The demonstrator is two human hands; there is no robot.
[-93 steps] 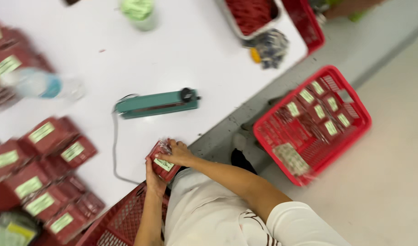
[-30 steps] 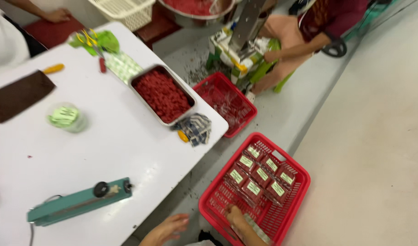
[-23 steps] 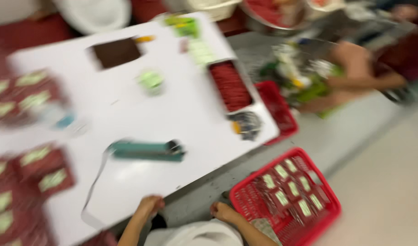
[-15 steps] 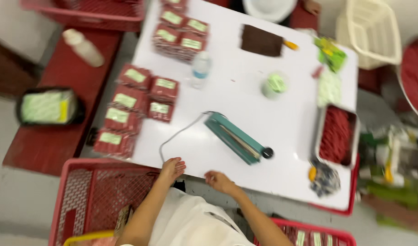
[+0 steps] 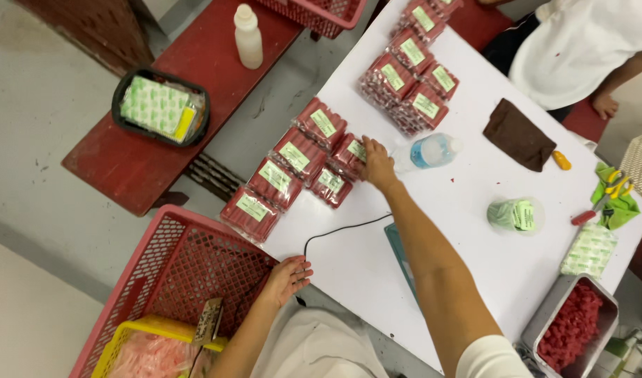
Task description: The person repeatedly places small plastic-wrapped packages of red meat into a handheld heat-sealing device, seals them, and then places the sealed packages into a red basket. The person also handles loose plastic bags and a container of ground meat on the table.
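At the near edge of a white table (image 5: 475,189), I am stretching my right hand (image 5: 377,162) out to a cluster of clear packets of red sticks with green labels, and my fingers are closing over the nearest packet (image 5: 349,155), gripping its right end while it is lying flat on the tabletop. That packet is sitting touching its neighbours in a row of packets (image 5: 293,171) running diagonally along the table's left edge, the lowest one overhanging the corner. My left hand (image 5: 287,278) is resting on the table's near edge with fingers spread and loose, holding nothing, just beside a black cable (image 5: 335,231) curling across the white surface. Below that hand a red plastic basket (image 5: 174,280) is standing on the floor, with a yellow crate (image 5: 135,332) of pinkish bags tucked against it. A second stack of packets (image 5: 408,77) is lying further up the table, and a clear water bottle (image 5: 429,151) is lying on its side just beside my right wrist. Further out are a brown cloth (image 5: 518,133), a small tub of green labels (image 5: 514,214) and a metal tray of red pieces (image 5: 573,332). Another person in a white shirt (image 5: 580,42) is standing at the far side.
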